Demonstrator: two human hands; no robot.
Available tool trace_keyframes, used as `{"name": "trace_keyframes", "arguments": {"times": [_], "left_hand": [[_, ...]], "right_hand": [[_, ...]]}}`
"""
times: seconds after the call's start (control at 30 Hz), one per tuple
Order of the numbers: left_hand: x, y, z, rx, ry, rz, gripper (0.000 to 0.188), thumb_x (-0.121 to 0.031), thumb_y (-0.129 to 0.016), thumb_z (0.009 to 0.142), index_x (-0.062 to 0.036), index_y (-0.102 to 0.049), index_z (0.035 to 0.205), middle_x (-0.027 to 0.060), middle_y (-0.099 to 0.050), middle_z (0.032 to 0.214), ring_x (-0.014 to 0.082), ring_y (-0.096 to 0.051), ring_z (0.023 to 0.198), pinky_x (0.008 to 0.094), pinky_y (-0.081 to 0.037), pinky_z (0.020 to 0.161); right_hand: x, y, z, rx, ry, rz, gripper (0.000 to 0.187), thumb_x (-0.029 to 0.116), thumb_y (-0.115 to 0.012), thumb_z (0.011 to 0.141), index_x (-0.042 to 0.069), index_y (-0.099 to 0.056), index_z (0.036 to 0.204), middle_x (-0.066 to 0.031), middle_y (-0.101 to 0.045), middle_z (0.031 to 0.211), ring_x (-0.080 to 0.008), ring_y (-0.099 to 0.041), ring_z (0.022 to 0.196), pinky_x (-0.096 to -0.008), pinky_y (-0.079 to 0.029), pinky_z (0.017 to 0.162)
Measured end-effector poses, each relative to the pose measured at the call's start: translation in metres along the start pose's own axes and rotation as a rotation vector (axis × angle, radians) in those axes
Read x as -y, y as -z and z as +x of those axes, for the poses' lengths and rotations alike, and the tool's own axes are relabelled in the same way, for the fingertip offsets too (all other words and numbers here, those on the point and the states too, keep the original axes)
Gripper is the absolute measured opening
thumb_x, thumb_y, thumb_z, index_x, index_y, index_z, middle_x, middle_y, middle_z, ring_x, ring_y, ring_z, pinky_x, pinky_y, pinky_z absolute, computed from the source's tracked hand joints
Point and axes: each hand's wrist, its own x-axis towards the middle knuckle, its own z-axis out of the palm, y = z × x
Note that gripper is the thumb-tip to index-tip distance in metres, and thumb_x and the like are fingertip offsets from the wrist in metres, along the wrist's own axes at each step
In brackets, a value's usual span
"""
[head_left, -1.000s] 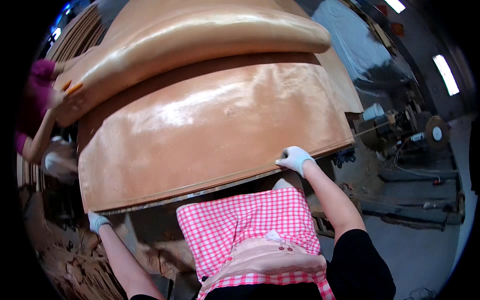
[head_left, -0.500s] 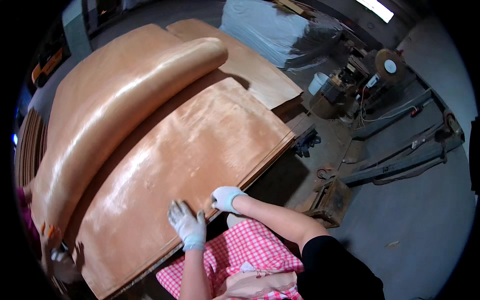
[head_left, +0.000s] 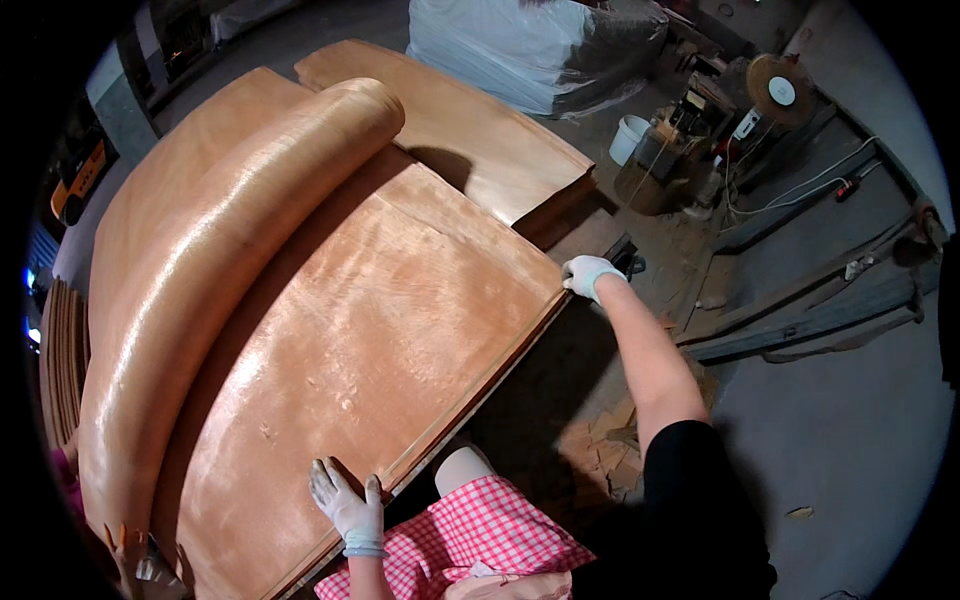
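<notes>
Wood sheet (head_left: 370, 330) lying flat beyond checked apron (head_left: 500, 530), rolled sheet (head_left: 230, 240) curving along its left side. Left hand (head_left: 350, 508) resting palm down on sheet near front edge, fingers spreading, holding nothing. Right hand (head_left: 592, 277) curling fingers nearly closed at sheet's right corner; cannot tell whether gripping edge. Co-worker's hand (head_left: 125, 552) showing beside rolled sheet's lower end. White bucket (head_left: 628, 140) standing well apart.
</notes>
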Motion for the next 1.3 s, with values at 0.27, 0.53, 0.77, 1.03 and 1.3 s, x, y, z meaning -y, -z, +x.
{"name": "trace_keyframes", "arguments": {"times": [0.27,0.53,0.77,1.03,1.3], "left_hand": [[-0.009,0.004,0.0,0.005,0.007,-0.051,0.086,-0.037,-0.067,0.079,0.0046,-0.03,0.145,0.0263,-0.025,0.152,0.0401,-0.02,0.142,0.0501,-0.011,0.118],[-0.017,0.036,-0.027,-0.205,-0.154,-0.403,0.043,-0.027,-0.077,0.074,-0.0036,-0.059,0.105,0.0192,-0.058,0.112,0.0393,-0.052,0.11,0.0486,-0.04,0.096],[-0.017,0.071,-0.094,-0.332,-0.42,-0.754,0.035,-0.021,-0.076,0.074,-0.0041,-0.062,0.1,0.0128,-0.066,0.098,0.0301,-0.064,0.089,0.039,-0.052,0.077],[0.019,0.053,-0.156,-0.198,0.082,-1.383,0.022,-0.013,-0.069,0.083,-0.0017,-0.065,0.101,0.0059,-0.067,0.091,0.0149,-0.064,0.083,0.0281,-0.052,0.075],[0.05,0.039,-0.165,-0.264,0.434,-2.035,0.007,0.003,-0.062,0.087,-0.0018,-0.062,0.092,0.0051,-0.064,0.086,0.0102,-0.058,0.076,0.0236,-0.049,0.071]], "right_hand": [[-0.038,-0.077,0.007,-0.574,-0.403,0.548,0.033,0.022,-0.061,0.088,0.001,-0.064,0.113,-0.0223,-0.064,0.115,-0.0379,-0.06,0.108,-0.0426,-0.048,0.09],[0.142,-0.127,-0.157,-0.422,0.313,0.887,0.017,0.013,-0.061,0.092,-0.002,-0.058,0.098,-0.0155,-0.064,0.094,-0.026,-0.062,0.087,-0.0366,-0.049,0.083],[0.274,-0.161,-0.299,0.116,0.972,1.075,0.015,0.012,-0.063,0.091,-0.001,-0.057,0.097,-0.0267,-0.045,0.14,-0.0272,-0.053,0.12,-0.0378,-0.042,0.099],[0.333,-0.181,-0.354,0.434,0.842,1.182,0.037,0.03,-0.065,0.092,-0.002,-0.056,0.109,-0.0282,-0.044,0.14,-0.0304,-0.05,0.124,-0.0389,-0.04,0.103],[0.367,-0.164,-0.358,0.209,0.99,0.538,0.041,0.017,-0.06,0.094,-0.001,-0.052,0.129,-0.0194,-0.058,0.123,-0.0269,-0.059,0.113,-0.0359,-0.048,0.095]]}}
